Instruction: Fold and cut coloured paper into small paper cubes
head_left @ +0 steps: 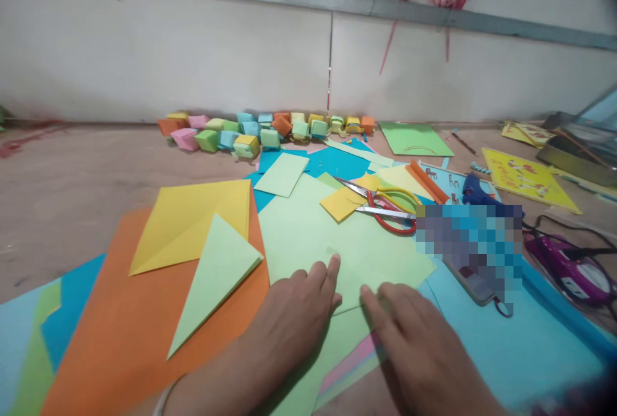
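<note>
Light green paper (pixel 385 258) lies flat in the middle, under both hands. My left hand (pixel 306 294) rests on it near its front edge, index finger stretched forward, the other fingers bent, nothing held. To the right, my right hand (pixel 409 326) has its fingers spread, the index fingertip at the paper's near edge. A folded light green triangle (pixel 216 274) and a yellow folded sheet (pixel 197 217) lie left on orange paper (pixel 116 313). Beyond the hands are scissors with red handles (pixel 393 223) and ones with yellow handles (pixel 402 194), beside a small yellow piece (pixel 340 204).
Several small paper cubes (pixel 245 146) line the wall. A green sheet (pixel 414 139) lies behind. On the right are a blue glue gun (pixel 482 192), a phone partly blurred out (pixel 477 284), a purple device with cables (pixel 573 271) and a yellow card (pixel 530 178).
</note>
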`<state>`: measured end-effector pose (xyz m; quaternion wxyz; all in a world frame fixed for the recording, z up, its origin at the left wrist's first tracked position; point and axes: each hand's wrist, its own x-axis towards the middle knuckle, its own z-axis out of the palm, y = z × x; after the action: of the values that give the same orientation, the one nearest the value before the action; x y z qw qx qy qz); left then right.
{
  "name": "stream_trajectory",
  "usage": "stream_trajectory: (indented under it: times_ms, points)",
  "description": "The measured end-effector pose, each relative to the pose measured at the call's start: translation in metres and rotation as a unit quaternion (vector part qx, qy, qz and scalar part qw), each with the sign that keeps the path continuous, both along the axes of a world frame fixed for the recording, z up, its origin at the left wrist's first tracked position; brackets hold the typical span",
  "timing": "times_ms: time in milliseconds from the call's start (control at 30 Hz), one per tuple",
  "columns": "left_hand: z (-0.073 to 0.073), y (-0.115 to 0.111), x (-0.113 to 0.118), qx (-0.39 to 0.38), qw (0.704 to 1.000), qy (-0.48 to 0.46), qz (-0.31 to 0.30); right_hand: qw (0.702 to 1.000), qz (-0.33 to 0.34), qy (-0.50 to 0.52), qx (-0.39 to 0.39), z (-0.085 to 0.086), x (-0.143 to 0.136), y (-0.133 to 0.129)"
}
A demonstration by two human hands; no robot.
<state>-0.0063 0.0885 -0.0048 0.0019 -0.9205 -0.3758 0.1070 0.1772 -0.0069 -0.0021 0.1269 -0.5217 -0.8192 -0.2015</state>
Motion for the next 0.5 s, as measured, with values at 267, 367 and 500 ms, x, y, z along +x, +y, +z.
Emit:
stream_trajectory:
  times_ms: [267,367,500]
  points:
    - [-0.004,-0.001,-0.002,0.005,1.000,-0.019,-0.013,1.000,-0.005,-0.022,-0.014,-0.018,-0.021,0.001]
    - [-0.002,0.000,-0.002,0.001,1.000,-0.023,-0.011,0.997,-0.051,-0.043,-0.029,-0.014,0.000,-0.006]
    - [-0.001,0.002,-0.003,-0.024,0.999,-0.027,-0.009,0.992,-0.109,-0.055,-0.037,-0.005,0.025,-0.010]
